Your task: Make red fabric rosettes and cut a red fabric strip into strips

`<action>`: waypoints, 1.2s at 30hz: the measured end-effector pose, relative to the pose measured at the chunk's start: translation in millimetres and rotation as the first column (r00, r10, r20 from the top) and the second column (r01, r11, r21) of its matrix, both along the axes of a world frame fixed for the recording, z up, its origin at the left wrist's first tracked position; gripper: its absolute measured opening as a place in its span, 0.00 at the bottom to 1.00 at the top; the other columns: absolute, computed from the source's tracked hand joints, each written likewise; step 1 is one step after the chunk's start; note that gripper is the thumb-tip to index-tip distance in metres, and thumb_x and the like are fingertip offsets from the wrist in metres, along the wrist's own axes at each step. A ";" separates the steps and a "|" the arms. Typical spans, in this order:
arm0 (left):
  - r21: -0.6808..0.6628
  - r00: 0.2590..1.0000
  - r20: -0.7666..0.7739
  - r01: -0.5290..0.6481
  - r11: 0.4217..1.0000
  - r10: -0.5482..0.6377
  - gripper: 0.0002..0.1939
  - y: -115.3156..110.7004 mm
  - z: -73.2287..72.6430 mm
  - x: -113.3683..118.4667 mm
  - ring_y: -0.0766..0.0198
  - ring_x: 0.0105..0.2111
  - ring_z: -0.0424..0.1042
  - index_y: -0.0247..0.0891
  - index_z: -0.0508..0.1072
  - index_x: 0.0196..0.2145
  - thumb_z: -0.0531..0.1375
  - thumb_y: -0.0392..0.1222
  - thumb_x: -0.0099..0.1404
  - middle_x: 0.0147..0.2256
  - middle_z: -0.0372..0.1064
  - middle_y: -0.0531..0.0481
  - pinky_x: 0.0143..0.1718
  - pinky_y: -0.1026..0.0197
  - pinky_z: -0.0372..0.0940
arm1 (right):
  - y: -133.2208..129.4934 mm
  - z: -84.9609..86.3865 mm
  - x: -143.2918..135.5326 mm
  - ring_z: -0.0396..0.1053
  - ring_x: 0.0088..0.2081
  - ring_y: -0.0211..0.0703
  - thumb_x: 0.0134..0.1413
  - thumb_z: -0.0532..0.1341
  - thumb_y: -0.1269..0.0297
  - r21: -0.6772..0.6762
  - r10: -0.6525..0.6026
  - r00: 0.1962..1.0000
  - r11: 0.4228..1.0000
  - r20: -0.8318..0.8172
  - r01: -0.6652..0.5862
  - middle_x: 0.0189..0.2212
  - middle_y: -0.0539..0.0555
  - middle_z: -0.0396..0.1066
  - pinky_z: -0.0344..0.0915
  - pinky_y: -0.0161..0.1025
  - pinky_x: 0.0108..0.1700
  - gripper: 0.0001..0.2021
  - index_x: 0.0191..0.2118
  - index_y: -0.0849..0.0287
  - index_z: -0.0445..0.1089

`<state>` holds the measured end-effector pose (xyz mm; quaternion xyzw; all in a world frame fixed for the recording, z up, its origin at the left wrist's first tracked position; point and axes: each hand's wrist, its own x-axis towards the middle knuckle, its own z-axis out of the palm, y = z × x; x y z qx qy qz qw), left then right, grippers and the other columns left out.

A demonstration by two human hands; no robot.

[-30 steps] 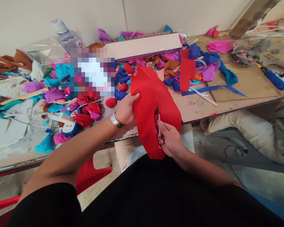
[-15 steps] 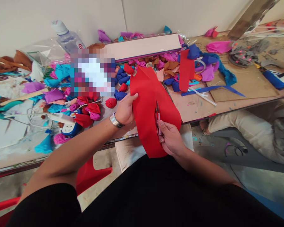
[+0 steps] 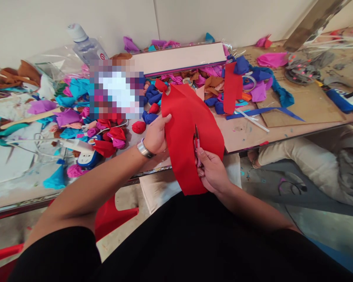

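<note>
A large red sheet (image 3: 179,117), crepe paper or cloth, hangs over the table's front edge towards my lap. My left hand (image 3: 157,135) pinches its left edge, thumb on top and fingers underneath. In my right hand (image 3: 213,169) is a pair of scissors (image 3: 197,145) with light pink handles, pointing away from me. The blades lie in a slit running up the sheet from its near edge. How far apart the blades are is hard to make out. Small red bundles (image 3: 139,127) and blue bundles (image 3: 153,95) lie just beyond my left hand.
Colourful scraps cover the table (image 3: 238,135). A bottle (image 3: 90,49) stands at the back left near a long pale board (image 3: 179,58). A power strip (image 3: 88,156) with cables lies left. A red strip (image 3: 229,88) and cardboard (image 3: 305,103) are right; another person's leg (image 3: 299,156) shows below.
The scissors sit slightly lower in the picture, and the sheet's right part has shifted a little. Both hands keep their hold. The whole view has moved slightly.
</note>
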<state>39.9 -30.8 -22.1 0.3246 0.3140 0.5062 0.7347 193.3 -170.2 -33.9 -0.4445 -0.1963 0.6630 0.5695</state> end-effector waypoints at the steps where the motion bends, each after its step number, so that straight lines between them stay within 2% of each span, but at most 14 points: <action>1: -0.005 1.000 -0.002 0.004 1.000 -0.004 0.15 0.1 0.2 -0.2 0.45 0.67 0.74 0.40 0.80 0.48 0.70 0.44 0.64 0.53 0.84 0.45 0.70 0.44 0.70 | -1.0 1.3 -0.2 0.55 0.15 0.26 0.46 0.80 0.37 -0.001 -0.004 1.000 1.000 -0.005 0.004 0.18 0.44 0.64 0.46 0.28 0.16 0.30 0.23 0.59 0.71; 6: -0.005 1.000 -0.016 0.019 1.000 -0.019 0.15 0.0 0.4 -0.1 0.44 0.67 0.75 0.40 0.80 0.47 0.71 0.45 0.63 0.53 0.84 0.45 0.69 0.44 0.71 | -5.7 6.5 -2.6 0.56 0.13 0.25 0.46 0.80 0.38 0.001 0.019 1.000 1.000 -0.019 -0.019 0.21 0.45 0.69 0.47 0.28 0.15 0.30 0.24 0.60 0.72; 13: 0.003 0.999 -0.028 0.028 1.000 -0.028 0.17 -0.8 1.5 0.2 0.43 0.66 0.75 0.39 0.79 0.48 0.70 0.45 0.63 0.53 0.84 0.44 0.69 0.43 0.71 | -2.7 4.9 -3.5 0.54 0.13 0.26 0.49 0.78 0.36 0.003 0.019 1.000 1.000 0.017 -0.019 0.17 0.43 0.63 0.45 0.28 0.14 0.30 0.23 0.59 0.71; 17: -0.004 0.999 -0.032 0.020 1.000 -0.020 0.14 -1.3 2.7 0.6 0.45 0.65 0.76 0.40 0.79 0.47 0.69 0.44 0.64 0.52 0.85 0.47 0.69 0.45 0.72 | 0.0 5.1 -4.0 0.54 0.15 0.25 0.48 0.79 0.37 0.033 -0.010 1.000 0.999 0.020 0.010 0.18 0.45 0.65 0.46 0.28 0.15 0.30 0.22 0.60 0.71; 27: -0.007 1.000 -0.018 0.011 1.000 -0.011 0.18 -0.7 2.4 0.5 0.42 0.66 0.75 0.40 0.79 0.48 0.71 0.46 0.61 0.52 0.84 0.44 0.70 0.42 0.70 | 0.0 1.9 -3.1 0.52 0.14 0.27 0.47 0.78 0.35 0.013 -0.020 0.998 1.000 0.067 0.019 0.17 0.44 0.61 0.44 0.29 0.14 0.31 0.22 0.58 0.69; 36: -0.017 1.000 0.010 0.008 1.000 -0.008 0.16 0.5 1.9 0.9 0.43 0.66 0.76 0.40 0.79 0.47 0.70 0.43 0.61 0.49 0.85 0.45 0.69 0.43 0.71 | -1.8 -0.9 -2.7 0.53 0.15 0.26 0.48 0.78 0.36 0.023 -0.034 0.997 0.999 0.071 0.032 0.18 0.44 0.61 0.43 0.29 0.15 0.31 0.22 0.59 0.70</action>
